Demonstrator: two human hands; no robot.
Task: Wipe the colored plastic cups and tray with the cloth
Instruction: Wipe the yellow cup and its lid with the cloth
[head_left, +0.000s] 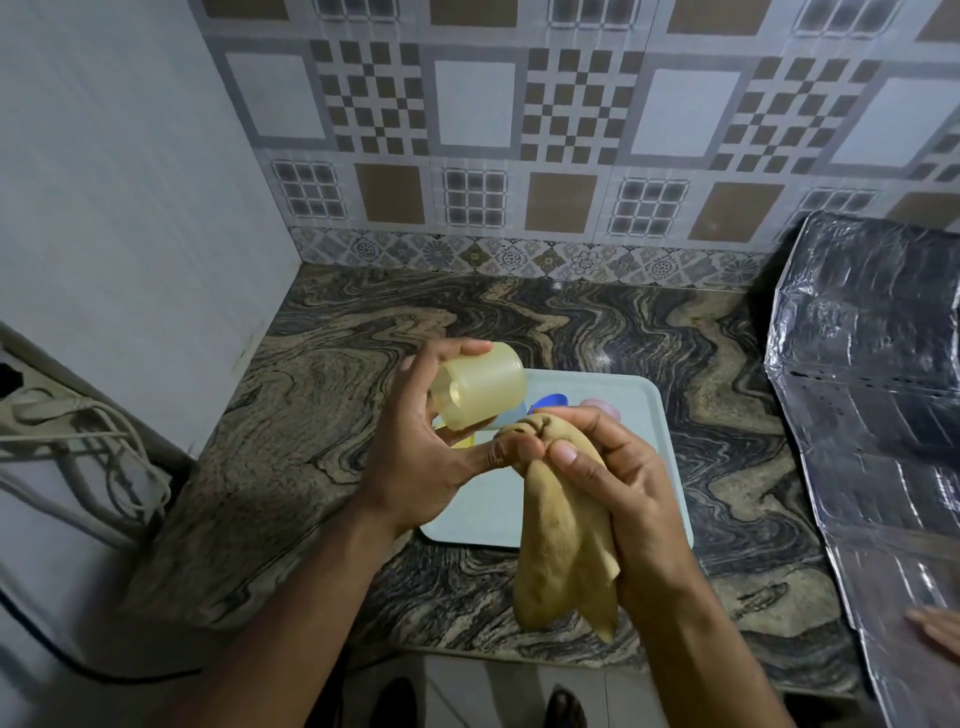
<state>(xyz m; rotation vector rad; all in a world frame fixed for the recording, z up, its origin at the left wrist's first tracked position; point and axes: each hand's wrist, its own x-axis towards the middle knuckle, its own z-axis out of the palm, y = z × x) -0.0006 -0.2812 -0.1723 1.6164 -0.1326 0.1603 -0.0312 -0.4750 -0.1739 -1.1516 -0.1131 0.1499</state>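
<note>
Head view showed my left hand (421, 447) wrapped around a pale yellow plastic cup (480, 387), fingers curled over its far side and thumb stretched out toward the other hand. The cup lay tipped on its side, its long axis running from lower left to upper right, with what I took for its base end facing me and the left; I could not tell for sure which end was the mouth. My right hand (618, 467) was bunched on the tan cloth (561, 530), thumb and fingertips pinching the gathered top while the rest hung down below the hand. That gathered tip sat just below and to the right of the cup, near it but apart, almost touching my left thumb. Beyond both hands the pale tray (652, 410) rested on the marbled counter (322, 395), with a blue cup (550, 401) and a pink cup (602, 408) partly hidden behind the right hand's knuckles. I judged the cloth hand the nearer one to close that gap up and left.
</note>
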